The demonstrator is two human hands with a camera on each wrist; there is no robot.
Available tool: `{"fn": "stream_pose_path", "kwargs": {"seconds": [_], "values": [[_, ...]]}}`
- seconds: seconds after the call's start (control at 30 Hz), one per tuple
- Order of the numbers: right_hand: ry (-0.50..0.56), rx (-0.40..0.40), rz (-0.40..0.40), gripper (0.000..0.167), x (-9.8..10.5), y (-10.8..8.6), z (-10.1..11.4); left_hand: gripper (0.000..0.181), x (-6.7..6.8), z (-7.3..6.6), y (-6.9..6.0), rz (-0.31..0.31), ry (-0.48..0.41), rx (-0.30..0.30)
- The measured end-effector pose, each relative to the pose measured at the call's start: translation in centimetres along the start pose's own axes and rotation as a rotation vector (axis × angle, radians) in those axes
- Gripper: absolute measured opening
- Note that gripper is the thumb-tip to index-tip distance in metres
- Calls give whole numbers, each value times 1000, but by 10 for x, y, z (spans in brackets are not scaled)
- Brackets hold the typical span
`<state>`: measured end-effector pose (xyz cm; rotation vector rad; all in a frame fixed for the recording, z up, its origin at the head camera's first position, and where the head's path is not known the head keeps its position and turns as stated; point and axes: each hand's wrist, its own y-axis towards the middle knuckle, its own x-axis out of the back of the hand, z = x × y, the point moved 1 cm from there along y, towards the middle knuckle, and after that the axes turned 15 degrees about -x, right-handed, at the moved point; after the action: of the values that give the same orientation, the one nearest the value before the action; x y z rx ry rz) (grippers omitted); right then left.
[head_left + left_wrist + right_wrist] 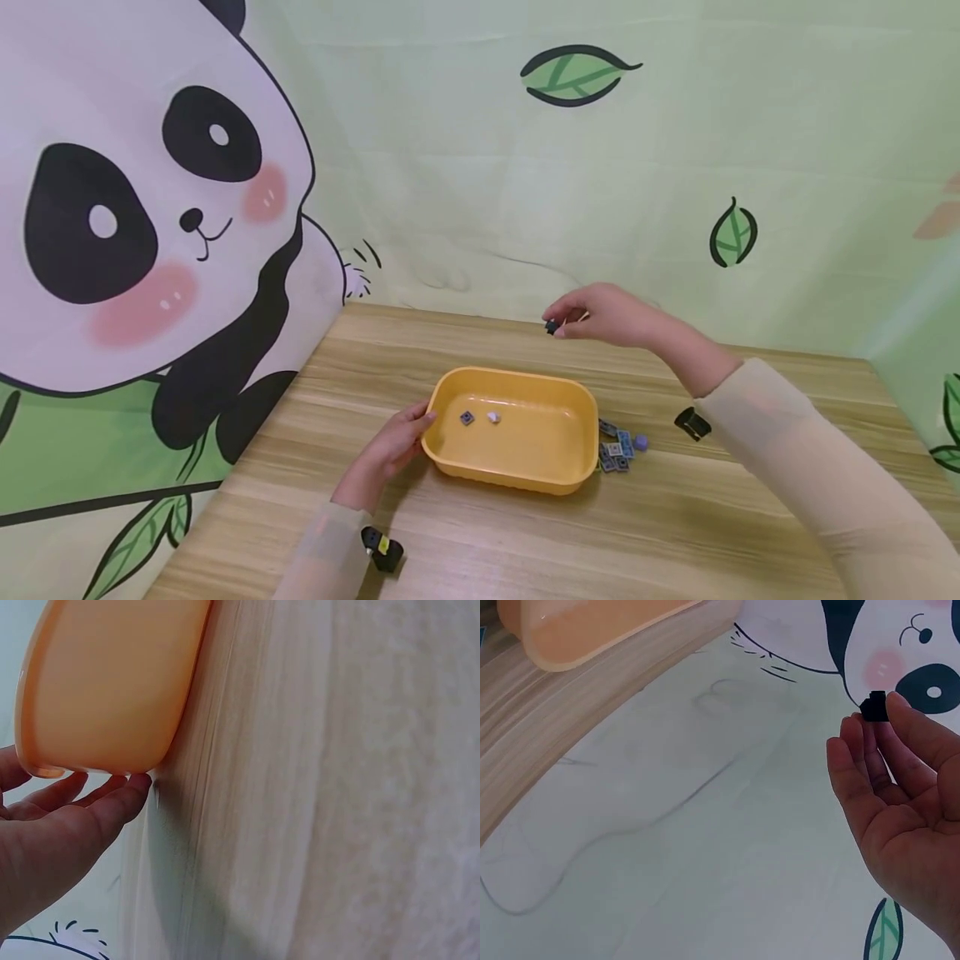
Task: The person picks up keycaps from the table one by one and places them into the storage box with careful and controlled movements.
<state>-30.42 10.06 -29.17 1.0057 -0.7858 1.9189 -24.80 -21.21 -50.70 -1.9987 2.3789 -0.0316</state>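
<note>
Orange tray on the tabletop. In it, two small pieces toward its left side: a grey piece and a white piece, near each other, not touching. Against its right end, outside — a loose pile of grey and blue pieces, a purple cube just beside it.

Left hand grips the tray's left end, fingers bent about the rim. Right hand is raised beyond the far rim, fingers pinching a black piece.

Head view alone gives the tray's contents. Left wrist view adds fingertips against the outer end wall. Right wrist view has only the tray's outside — but shows a small step on the black piece's top.
</note>
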Motion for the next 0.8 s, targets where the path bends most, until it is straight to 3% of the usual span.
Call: {"fn": "stream_pose_path", "kwargs": {"seconds": [0.47,0.8], "values": [[9,33,83,31,-10,28,21,54,-1,-3,-2,-10,10,12],[1,46,125,33,-24,42,36,55,-2,-3,-3,16,4,0]]}}
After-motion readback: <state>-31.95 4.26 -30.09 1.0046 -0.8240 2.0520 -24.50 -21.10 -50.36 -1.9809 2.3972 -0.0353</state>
